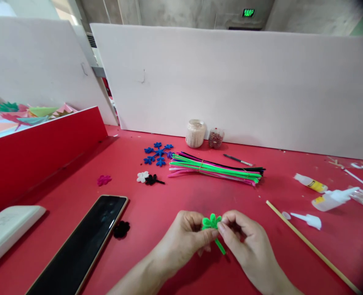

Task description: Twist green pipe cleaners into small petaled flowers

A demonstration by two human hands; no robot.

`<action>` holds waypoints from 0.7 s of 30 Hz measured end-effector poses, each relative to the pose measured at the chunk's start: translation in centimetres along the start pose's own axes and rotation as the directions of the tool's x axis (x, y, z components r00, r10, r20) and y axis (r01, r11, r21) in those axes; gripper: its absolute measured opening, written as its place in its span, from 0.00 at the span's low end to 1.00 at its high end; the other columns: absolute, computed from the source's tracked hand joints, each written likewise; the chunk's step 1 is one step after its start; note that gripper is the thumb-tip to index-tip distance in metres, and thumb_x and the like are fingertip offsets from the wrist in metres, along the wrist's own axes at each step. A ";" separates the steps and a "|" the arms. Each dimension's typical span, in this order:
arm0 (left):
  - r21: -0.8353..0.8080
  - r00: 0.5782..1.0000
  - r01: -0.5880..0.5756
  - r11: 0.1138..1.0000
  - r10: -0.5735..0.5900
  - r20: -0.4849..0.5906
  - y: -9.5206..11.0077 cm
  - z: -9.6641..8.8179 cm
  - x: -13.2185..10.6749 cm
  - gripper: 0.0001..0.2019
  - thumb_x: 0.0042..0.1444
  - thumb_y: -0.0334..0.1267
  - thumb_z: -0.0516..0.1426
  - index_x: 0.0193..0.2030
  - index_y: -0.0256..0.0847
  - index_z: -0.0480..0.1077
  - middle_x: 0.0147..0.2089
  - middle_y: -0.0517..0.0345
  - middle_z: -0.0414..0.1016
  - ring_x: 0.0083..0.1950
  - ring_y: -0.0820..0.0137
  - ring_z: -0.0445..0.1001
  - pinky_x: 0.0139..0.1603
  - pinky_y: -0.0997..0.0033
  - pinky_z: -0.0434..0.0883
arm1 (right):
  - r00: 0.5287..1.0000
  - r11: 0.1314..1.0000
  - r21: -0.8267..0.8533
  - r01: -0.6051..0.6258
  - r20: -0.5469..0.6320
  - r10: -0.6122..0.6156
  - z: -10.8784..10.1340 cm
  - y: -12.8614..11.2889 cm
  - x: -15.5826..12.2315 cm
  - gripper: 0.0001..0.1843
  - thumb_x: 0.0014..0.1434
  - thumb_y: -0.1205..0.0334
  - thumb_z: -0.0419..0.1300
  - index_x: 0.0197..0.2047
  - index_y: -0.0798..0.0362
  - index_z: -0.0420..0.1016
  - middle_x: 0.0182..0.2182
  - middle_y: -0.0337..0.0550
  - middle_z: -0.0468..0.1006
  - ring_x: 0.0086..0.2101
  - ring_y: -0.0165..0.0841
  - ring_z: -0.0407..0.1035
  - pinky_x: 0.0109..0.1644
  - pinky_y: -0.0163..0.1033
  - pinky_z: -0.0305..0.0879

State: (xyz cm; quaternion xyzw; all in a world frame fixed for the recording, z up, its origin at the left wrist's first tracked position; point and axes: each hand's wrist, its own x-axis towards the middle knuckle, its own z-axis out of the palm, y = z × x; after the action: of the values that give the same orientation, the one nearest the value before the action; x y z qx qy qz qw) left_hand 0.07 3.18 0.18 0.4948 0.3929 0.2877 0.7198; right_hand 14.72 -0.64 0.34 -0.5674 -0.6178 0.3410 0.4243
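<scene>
A green pipe-cleaner flower [212, 221] with looped petals is held between both hands above the red table. My left hand [187, 233] pinches it from the left, the thumb lying across its lower part. From the right, my right hand [245, 241] grips the petal edge between thumb and fingertips. A short green stem end sticks out below, between the hands. Beyond them lies a banded bundle of pipe cleaners [215, 168] in green, pink, white and black. Finished flowers lie to the left: white [142, 177], black [151, 179], magenta [104, 180], and a blue cluster [159, 153].
A phone [80, 246] and another black flower [121, 229] lie left, beside a white box [12, 229]. Two jars [195, 134] stand against the white panel [230, 90]. Glue bottles [334, 199] and a wooden stick [310, 245] are at right.
</scene>
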 end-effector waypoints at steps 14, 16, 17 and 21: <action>-0.001 1.000 -0.002 1.000 0.002 0.017 0.2 -0.1 -0.2 0.13 0.41 0.43 0.62 0.19 0.34 0.68 0.14 0.63 0.63 0.15 0.81 0.57 0.17 0.78 0.53 | 0.989 0.960 0.252 -0.124 0.113 0.098 0.3 0.2 -0.3 0.10 0.57 0.58 0.50 0.26 0.52 0.59 0.21 0.33 0.57 0.23 0.28 0.53 0.25 0.33 0.55; 0.011 0.997 0.018 1.000 -0.018 0.070 0.2 -0.2 -0.1 0.13 0.41 0.42 0.62 0.18 0.34 0.68 0.14 0.64 0.62 0.15 0.81 0.56 0.17 0.78 0.53 | 0.983 0.956 0.263 -0.132 0.157 0.093 0.1 -0.1 -0.3 0.09 0.57 0.57 0.50 0.29 0.52 0.60 0.23 0.35 0.59 0.25 0.28 0.56 0.27 0.33 0.57; 0.014 0.995 0.031 0.999 -0.033 0.095 0.1 -0.3 -0.1 0.13 0.41 0.42 0.62 0.17 0.34 0.68 0.14 0.64 0.62 0.15 0.81 0.56 0.17 0.78 0.53 | 0.979 0.953 0.267 -0.140 0.179 0.093 0.1 -0.2 -0.2 0.09 0.57 0.57 0.51 0.29 0.52 0.61 0.24 0.35 0.60 0.25 0.28 0.57 0.28 0.34 0.58; -0.096 0.991 0.047 0.994 -0.035 0.129 0.0 0.0 -0.3 0.10 0.39 0.39 0.63 0.20 0.33 0.71 0.17 0.63 0.65 0.19 0.80 0.60 0.23 0.77 0.57 | 0.982 0.958 0.262 -0.119 0.174 0.075 0.0 -0.4 0.3 0.11 0.56 0.56 0.52 0.27 0.53 0.62 0.21 0.34 0.60 0.23 0.28 0.58 0.26 0.32 0.58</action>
State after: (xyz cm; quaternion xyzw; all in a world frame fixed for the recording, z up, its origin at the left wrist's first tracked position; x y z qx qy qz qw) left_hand -0.07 2.98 0.29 0.4675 0.3415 0.2598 0.7729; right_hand 14.55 -0.44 0.78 -0.5040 -0.5690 0.4878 0.4293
